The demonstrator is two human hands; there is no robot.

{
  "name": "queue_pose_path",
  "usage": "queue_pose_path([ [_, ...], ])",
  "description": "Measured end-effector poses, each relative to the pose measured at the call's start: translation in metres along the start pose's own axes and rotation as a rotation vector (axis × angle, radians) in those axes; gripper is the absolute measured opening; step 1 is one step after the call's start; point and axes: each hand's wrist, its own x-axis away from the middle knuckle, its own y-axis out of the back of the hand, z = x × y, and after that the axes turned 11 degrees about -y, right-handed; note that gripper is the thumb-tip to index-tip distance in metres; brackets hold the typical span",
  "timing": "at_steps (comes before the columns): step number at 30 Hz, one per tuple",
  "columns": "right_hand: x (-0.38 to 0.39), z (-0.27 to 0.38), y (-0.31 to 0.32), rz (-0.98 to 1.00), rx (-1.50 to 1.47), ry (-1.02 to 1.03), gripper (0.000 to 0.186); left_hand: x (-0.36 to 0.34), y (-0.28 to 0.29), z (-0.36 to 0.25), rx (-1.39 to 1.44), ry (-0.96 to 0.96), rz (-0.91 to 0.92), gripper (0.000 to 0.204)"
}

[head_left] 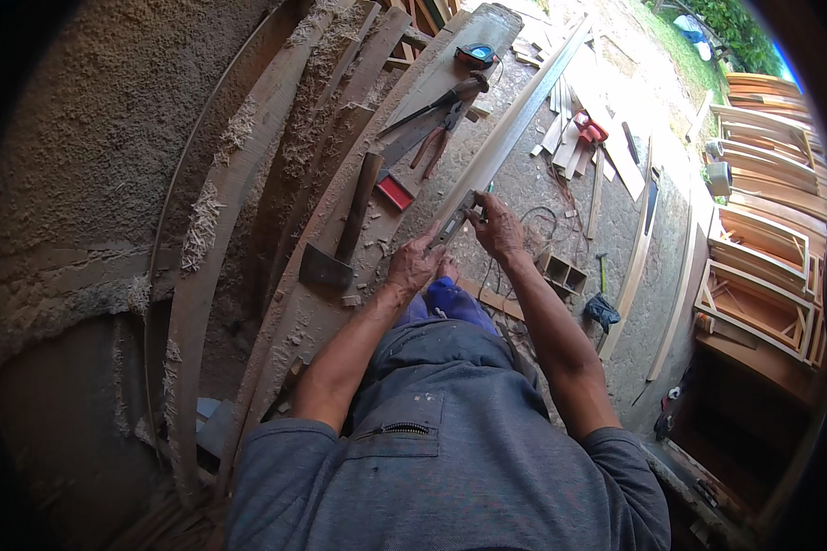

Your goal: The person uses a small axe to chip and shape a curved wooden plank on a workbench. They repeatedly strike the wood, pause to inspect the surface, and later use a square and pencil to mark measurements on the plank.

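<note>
A long pale wooden strip (515, 119) runs away from me toward the far top, its near end at my hands. My left hand (415, 264) is closed around that near end, fingers along its left side. Against the strip lies a small dark metal plate with slots (451, 226), between my hands. My right hand (498, 228) is bent over the strip's right side, thumb and fingers pinched at the plate's upper end. A small green tip (490, 186) shows just beyond these fingers; what it belongs to is hidden.
On the bench at left lie a hatchet (327, 268), red-handled pliers (432, 147), black pincers (450, 96), a red tray (396, 192) and a tape measure (475, 56). Wood shavings cover curved boards (216, 202). A red power tool (590, 129) and offcuts lie right; wooden frames (763, 312) are stacked beyond.
</note>
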Motion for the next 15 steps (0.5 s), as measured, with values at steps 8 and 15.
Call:
queue_pose_path([
  [8, -0.003, -0.008, -0.002, 0.005, 0.002, 0.006, 0.043, -0.006, 0.01, -0.012, 0.305, 0.162, 0.058, 0.066],
  [15, -0.004, -0.005, -0.002, 0.018, 0.028, 0.007, 0.043, -0.005, 0.007, -0.005, 0.356, 0.171, 0.044, 0.063],
])
